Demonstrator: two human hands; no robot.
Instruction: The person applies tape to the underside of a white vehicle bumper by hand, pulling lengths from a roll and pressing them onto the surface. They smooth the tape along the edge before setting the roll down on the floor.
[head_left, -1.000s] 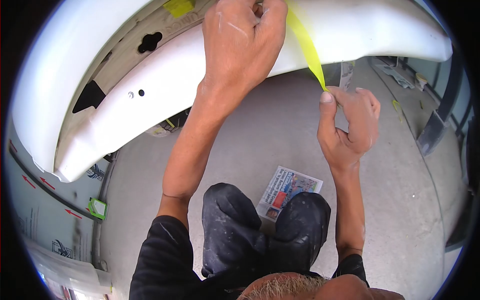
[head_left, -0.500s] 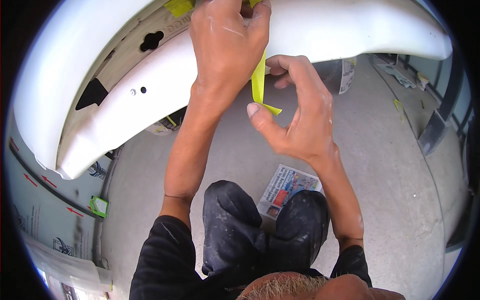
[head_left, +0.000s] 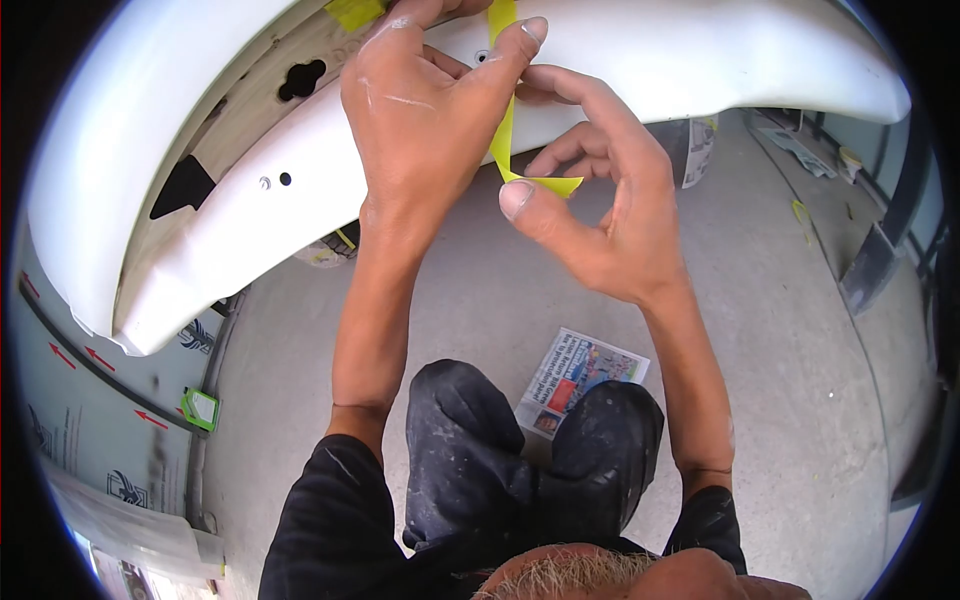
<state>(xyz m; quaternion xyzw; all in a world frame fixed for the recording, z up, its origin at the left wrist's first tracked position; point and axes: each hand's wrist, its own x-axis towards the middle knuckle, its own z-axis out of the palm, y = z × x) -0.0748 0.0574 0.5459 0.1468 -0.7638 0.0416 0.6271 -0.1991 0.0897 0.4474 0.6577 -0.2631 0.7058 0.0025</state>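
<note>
A strip of yellow-green masking tape (head_left: 504,135) hangs in front of a white car body panel (head_left: 640,65), its lower end folded out to the right. My left hand (head_left: 415,120) is closed on the upper part of the strip, its thumb lying across the tape and its fingers curled, partly hidden at the top edge. Below and to the right, my right hand (head_left: 625,195) has its fingers bent and apart. Its thumb tip is right at the fold, and the loose end points between thumb and fingers. The index fingertip reaches up close to my left thumb.
More yellow tape (head_left: 355,12) shows at the panel's upper left, near a dark cut-out (head_left: 302,80). A newspaper (head_left: 580,380) lies on the concrete floor (head_left: 330,480) by my knees. A green object (head_left: 200,410) stands at the left; boards (head_left: 100,430) with red arrows lie there too.
My left hand has shifted slightly left, its thumb now over the tape. My right hand has risen a little, and the tape's loose end has come up with it.
</note>
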